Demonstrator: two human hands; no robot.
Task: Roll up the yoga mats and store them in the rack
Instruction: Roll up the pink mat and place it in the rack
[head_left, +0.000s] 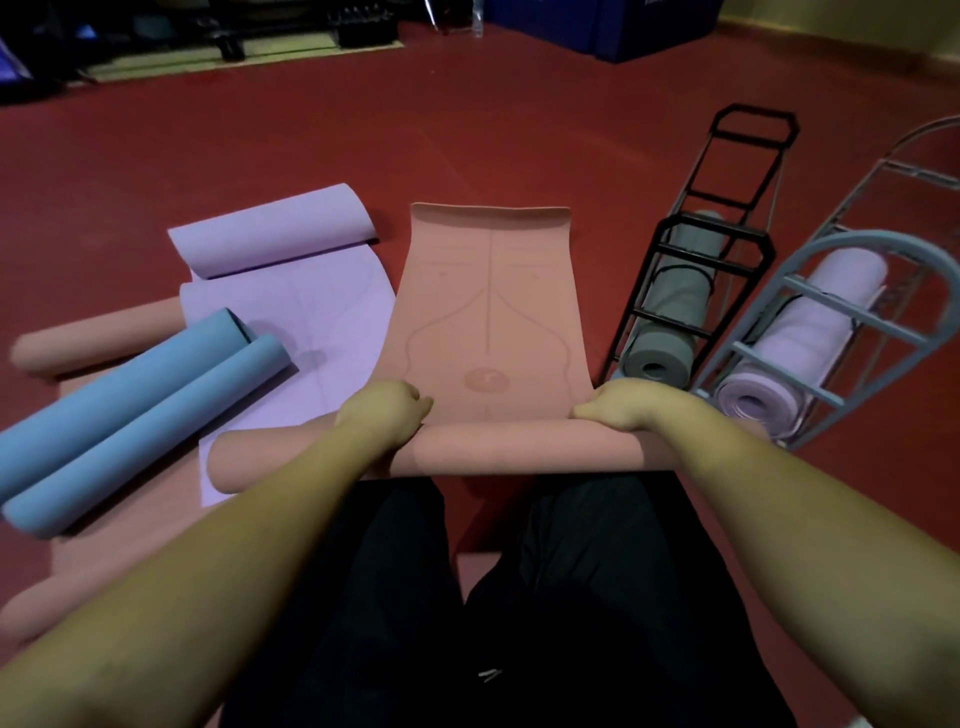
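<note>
A salmon-pink yoga mat (488, 291) lies spread on the red floor ahead of me, its near end wound into a roll (509, 447) across my lap. My left hand (382, 413) grips the roll left of centre, fingers curled over its top. My right hand (615, 405) grips it near the right end the same way. A black wire rack (711, 228) on the right holds a rolled grey mat (670, 322). Beside it a pale grey rack (852, 312) holds a rolled lilac mat (800, 338).
To the left lie a half-unrolled lilac mat (291, 306), a blue mat (135, 410) curled from both ends, and further pink mats (93, 338) under them. Dark equipment and a blue block (618, 26) line the far wall. Open red floor stretches beyond the mats.
</note>
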